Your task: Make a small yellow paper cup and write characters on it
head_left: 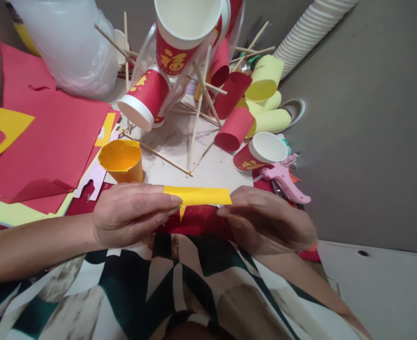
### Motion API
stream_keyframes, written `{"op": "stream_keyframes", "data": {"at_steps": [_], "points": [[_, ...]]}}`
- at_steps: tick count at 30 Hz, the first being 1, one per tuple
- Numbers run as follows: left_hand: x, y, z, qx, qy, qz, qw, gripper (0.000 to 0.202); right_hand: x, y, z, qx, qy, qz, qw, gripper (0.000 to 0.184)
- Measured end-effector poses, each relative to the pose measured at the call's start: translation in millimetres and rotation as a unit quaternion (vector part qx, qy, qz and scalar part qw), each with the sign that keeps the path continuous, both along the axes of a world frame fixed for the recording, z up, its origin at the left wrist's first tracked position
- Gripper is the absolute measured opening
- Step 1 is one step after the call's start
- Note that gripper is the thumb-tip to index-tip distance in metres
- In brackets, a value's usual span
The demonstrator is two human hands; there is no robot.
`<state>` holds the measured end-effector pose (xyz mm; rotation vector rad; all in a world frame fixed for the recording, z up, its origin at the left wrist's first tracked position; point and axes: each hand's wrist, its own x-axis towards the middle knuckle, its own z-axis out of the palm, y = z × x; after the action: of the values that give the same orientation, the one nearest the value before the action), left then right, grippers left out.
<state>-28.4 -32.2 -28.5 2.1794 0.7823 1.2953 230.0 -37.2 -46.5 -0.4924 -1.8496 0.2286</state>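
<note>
A folded strip of yellow paper is pinched by its left end between the thumb and fingers of my left hand. A small pointed flap of the paper hangs below the fold. My right hand is curled at the strip's right end, slightly blurred. A small greyish glint shows by its fingertips, but what these fingers hold is hidden. Just beyond my left hand stands an orange paper cup shape with an uneven rim.
Thin wooden sticks joined into frames stand on the white board. Red-and-white paper cups, red paper tubes and yellow tubes crowd behind. A pink glue gun lies right; red paper sheets lie left.
</note>
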Motion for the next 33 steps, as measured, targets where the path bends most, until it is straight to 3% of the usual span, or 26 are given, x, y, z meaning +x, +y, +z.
{"op": "stream_keyframes", "data": {"at_steps": [3, 7, 11, 15, 22, 26, 29, 33], "points": [[-1, 1, 4.4, 0.047, -0.004, -0.044, 0.998, 0.023, -13, -3, 1.8, -0.075, 0.007, -0.024, 0.997, 0.055], [4, -1, 15.7, -0.024, 0.017, -0.034, 0.999, 0.020, -19, -4, -0.4, -0.128, 0.043, 0.008, 0.991, 0.039], [9, -3, 16.9, -0.095, -0.018, -0.045, 0.994, 0.017, -16, -1, -0.3, -0.135, 0.062, 0.045, 0.988, 0.038], [11, -1, 13.7, -0.131, 0.006, -0.075, 0.989, 0.015, -17, -2, 4.7, -0.135, 0.040, 0.058, 0.988, 0.035], [11, 1, 14.4, -0.077, 0.020, -0.075, 0.994, 0.013, -22, -4, 9.4, -0.140, -0.001, 0.023, 0.990, 0.029], [13, -2, 12.3, -0.085, 0.009, -0.040, 0.996, 0.011, -22, -3, 8.3, -0.124, -0.018, 0.025, 0.992, 0.024], [16, -4, 8.2, -0.093, -0.008, -0.019, 0.995, 0.011, -21, -3, 5.9, -0.127, -0.008, 0.014, 0.992, 0.022], [19, -5, 3.6, -0.083, -0.055, -0.041, 0.994, 0.018, -22, -3, 2.0, -0.142, 0.028, 0.019, 0.989, 0.027]]}}
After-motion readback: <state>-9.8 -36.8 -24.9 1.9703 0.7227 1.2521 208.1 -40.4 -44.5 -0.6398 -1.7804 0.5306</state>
